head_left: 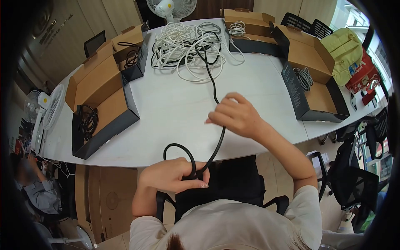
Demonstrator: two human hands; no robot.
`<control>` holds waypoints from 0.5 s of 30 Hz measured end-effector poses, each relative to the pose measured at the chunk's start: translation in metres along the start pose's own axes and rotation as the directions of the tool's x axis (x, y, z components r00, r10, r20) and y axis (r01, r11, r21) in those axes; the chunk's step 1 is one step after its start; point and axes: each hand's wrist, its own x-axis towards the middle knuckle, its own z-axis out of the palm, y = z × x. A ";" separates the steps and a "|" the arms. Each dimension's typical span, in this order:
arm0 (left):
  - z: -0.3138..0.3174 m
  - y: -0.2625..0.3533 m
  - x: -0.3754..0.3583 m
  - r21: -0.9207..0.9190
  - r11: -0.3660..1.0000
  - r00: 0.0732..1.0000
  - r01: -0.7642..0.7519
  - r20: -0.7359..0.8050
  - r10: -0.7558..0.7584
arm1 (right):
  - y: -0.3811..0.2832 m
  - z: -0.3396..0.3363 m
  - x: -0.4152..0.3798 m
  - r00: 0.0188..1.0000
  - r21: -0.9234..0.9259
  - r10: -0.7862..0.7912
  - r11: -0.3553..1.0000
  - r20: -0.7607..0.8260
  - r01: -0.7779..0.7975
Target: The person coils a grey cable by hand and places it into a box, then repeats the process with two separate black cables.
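Note:
A thick black cable (215, 89) runs from a tangled pile of white and black cables (179, 46) toward me. My left hand (168, 175), near the table's front edge, pinches the cable where a loop of it rises above the fingers. Farther up the same cable, my right hand (234, 114) is closed around it over the middle of the table. Between my two hands the cable hangs in a slack curve. The cable's far part disappears into the pile, so its end there is hidden.
Open cardboard boxes stand around the white table (175, 112): one with coiled black cable (88, 121) at left, one with grey cable (303, 79) at right, others behind. A fan (171, 8) stands at the back. A yellow bag (343, 52) sits right; a person (41, 191) is at lower left.

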 end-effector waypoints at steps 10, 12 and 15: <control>0.035 -0.018 -0.010 -0.855 0.212 0.146 -0.472 0.162 0.976 | 0.134 0.072 -0.003 0.916 0.052 0.401 0.915 -0.023 -0.399; 0.032 -0.013 -0.034 -0.811 0.001 -0.038 -0.586 0.028 0.999 | 0.165 0.079 -0.020 0.879 -0.011 0.465 0.883 -0.100 -0.469; 0.035 -0.010 -0.070 -0.696 -0.107 -0.104 -0.710 -0.047 0.993 | 0.193 0.074 -0.029 0.733 -0.089 0.643 0.735 -0.220 -0.672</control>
